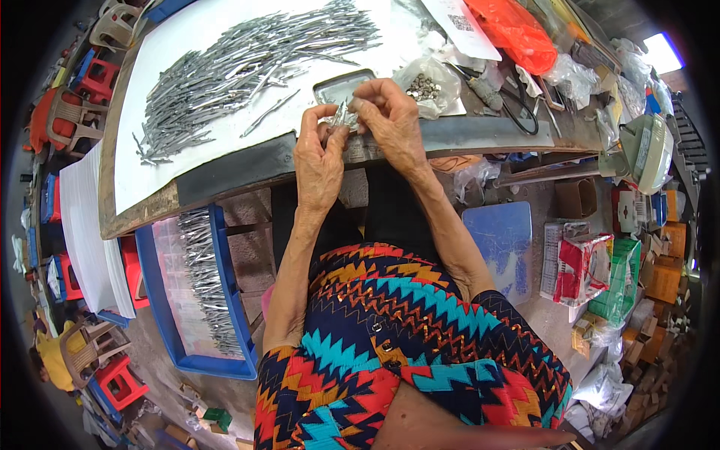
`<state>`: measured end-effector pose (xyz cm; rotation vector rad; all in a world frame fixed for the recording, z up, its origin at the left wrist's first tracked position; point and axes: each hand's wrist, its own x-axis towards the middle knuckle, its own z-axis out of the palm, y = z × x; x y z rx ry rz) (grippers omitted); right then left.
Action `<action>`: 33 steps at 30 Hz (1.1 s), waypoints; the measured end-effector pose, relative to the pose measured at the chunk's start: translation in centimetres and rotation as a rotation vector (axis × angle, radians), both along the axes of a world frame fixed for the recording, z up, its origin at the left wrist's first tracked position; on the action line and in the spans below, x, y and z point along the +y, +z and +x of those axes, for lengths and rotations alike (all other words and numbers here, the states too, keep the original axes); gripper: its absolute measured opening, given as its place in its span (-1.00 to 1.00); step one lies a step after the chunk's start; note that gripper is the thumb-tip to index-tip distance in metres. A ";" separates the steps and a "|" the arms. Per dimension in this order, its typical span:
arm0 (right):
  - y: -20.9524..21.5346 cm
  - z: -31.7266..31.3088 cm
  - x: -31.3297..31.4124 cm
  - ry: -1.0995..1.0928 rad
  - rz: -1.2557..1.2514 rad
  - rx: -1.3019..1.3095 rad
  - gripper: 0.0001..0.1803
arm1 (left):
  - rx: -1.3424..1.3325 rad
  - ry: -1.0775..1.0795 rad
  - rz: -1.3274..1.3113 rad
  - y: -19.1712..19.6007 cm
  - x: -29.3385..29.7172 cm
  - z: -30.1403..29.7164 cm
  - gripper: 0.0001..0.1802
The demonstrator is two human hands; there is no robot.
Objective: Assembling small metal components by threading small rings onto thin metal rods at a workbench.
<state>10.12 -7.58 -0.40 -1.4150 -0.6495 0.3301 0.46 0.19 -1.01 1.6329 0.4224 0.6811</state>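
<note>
Worktable [589, 135] ahead of you, white sheet [135, 184] over most of it, dark strip along the near edge. Your left hand [322, 154] is closed, thumb and fingers pinching a slim silvery piece [343, 112] above that edge, tip pointing up. Your right hand [390, 120] is right beside it, fingers curled in; can't tell whether they grip the piece too, detail too small. Just beyond your hands: a shallow grey tray [326, 93], partly hidden by them. Left of it, a wide heap of slender metal pieces [255, 67] on the sheet, a few loose at its near side. Right of your hands, a clear plastic bag [442, 106] with small metal parts [424, 86]; farther right, a red bag [517, 37]. Below the table, left of you, a blue tray [244, 337] holds a row of similar metal pieces [210, 277].
</note>
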 end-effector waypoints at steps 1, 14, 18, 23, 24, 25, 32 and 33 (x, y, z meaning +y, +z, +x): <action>0.2 0.1 -0.3 -0.043 -0.057 -0.059 -0.89 | -0.001 -0.004 -0.002 0.0 0.1 0.0 -0.78; -1.6 6.5 -4.8 -0.310 -0.627 -0.819 -0.87 | 0.040 -0.019 0.122 0.0 -0.2 0.0 -0.75; -1.9 6.9 -4.3 -0.337 -0.720 -0.833 -0.87 | 0.045 -0.024 0.118 -0.2 -0.4 0.0 -0.76; -1.7 7.3 -3.5 -0.364 -0.882 -0.903 -0.82 | 0.049 -0.014 0.123 -0.1 -0.6 0.0 -0.77; -1.6 7.3 -3.5 -0.362 -0.880 -0.905 -0.82 | 0.040 -0.012 0.131 0.0 -0.7 -0.1 -0.78; -1.5 7.3 -3.4 -0.355 -0.890 -0.872 -0.83 | 0.039 -0.011 0.131 0.0 -0.7 -0.1 -0.78; -2.1 7.1 -3.7 -0.428 -0.744 -0.832 -0.86 | -0.040 -0.043 -0.096 -0.1 -0.6 -0.6 -0.82; -2.0 6.9 -3.7 -0.424 -0.743 -0.833 -0.86 | -0.051 -0.048 -0.134 -0.1 -0.5 -0.6 -0.82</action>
